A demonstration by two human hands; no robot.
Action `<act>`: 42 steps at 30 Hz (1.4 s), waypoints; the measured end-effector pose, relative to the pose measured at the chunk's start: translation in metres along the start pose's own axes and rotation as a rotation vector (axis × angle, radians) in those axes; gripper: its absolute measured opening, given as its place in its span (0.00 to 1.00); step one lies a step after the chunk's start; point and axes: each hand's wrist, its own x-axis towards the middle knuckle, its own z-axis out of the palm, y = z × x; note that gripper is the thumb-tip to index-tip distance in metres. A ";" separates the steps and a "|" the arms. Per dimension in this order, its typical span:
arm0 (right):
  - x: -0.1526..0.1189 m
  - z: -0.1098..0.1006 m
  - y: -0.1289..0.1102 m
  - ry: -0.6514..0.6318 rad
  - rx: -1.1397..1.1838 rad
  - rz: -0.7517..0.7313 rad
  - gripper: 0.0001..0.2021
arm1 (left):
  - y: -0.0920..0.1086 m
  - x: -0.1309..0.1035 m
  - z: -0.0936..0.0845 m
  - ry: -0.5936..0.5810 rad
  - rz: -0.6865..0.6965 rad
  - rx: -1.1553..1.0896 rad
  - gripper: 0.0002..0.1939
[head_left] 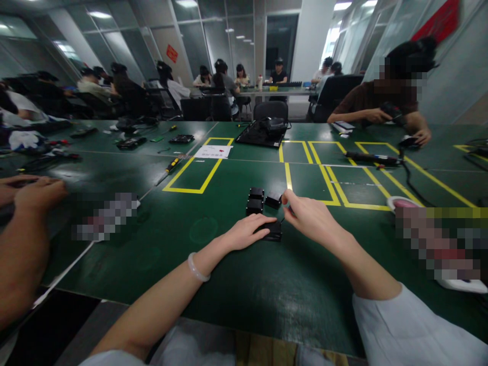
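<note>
My left hand (247, 232) lies flat over a black box-like part (275, 232) on the green table, its fingers stretched across the top. Just to the right, my right hand (307, 216) is closed in a pinch at the part's upper right corner; a thin dark thing shows below the fingertips, too small to name. Beyond my left hand sit two black blocks, one (254, 206) in front of the other (256, 192). Another black block (273, 199) rests at a tilt beside them, close to my right fingertips.
A yellow-black screwdriver (168, 170) and a white paper (213, 151) lie ahead left. A black panel (261, 134) lies straight ahead. A white-rimmed object (463, 284) is at the right. Another person's hand (40, 195) is at the left; a person (396, 96) sits across.
</note>
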 end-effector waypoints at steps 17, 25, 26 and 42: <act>-0.001 -0.004 -0.002 -0.029 -0.020 0.010 0.10 | -0.002 0.000 0.002 0.005 0.008 0.001 0.21; 0.000 -0.006 -0.002 -0.059 -0.030 0.014 0.10 | -0.002 0.000 0.001 0.003 0.009 -0.002 0.21; 0.000 -0.006 -0.001 -0.051 -0.013 0.005 0.09 | -0.002 0.000 0.001 0.001 0.009 -0.004 0.21; 0.001 -0.006 -0.002 -0.051 -0.062 0.014 0.10 | 0.000 0.000 0.000 0.002 0.000 -0.005 0.21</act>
